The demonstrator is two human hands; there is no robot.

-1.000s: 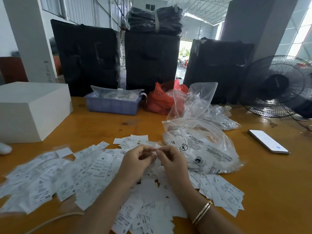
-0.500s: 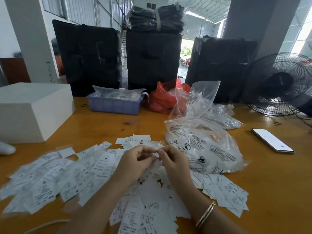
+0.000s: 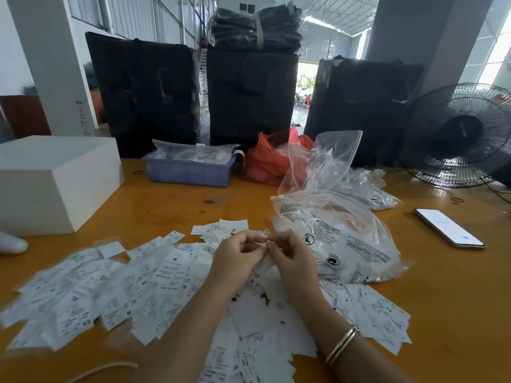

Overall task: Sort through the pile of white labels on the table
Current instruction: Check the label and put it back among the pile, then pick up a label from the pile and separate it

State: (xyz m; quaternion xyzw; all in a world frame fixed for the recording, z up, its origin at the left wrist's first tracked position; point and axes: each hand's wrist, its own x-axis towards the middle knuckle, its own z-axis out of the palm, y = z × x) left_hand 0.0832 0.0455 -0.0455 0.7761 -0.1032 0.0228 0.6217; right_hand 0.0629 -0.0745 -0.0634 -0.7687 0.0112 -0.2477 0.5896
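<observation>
My left hand (image 3: 235,252) and right hand (image 3: 293,258) meet fingertip to fingertip, curled and pinching one small label (image 3: 261,239) between them. The pile of white labels (image 3: 116,288) lies spread on the wooden table (image 3: 442,313) beneath my wrists, beside a clear plastic bag (image 3: 337,239).

White labels (image 3: 154,283) printed with black text and size letters lie spread in a loose pile across the wooden table (image 3: 442,313), and above them the left hand (image 3: 235,254) and right hand (image 3: 293,258) meet fingertip to fingertip, both pinching one small pale piece (image 3: 262,238) too blurred to identify; a gold bangle (image 3: 341,344) circles the right wrist. Just right of the hands lies a clear plastic bag (image 3: 340,239) with black print, and farther right a phone (image 3: 449,227) rests face up with its screen lit. At the back stand a white box (image 3: 52,181), a lilac tray (image 3: 189,171), a red plastic bag (image 3: 265,161), three black bundles (image 3: 249,92) and a black fan (image 3: 460,136).
</observation>
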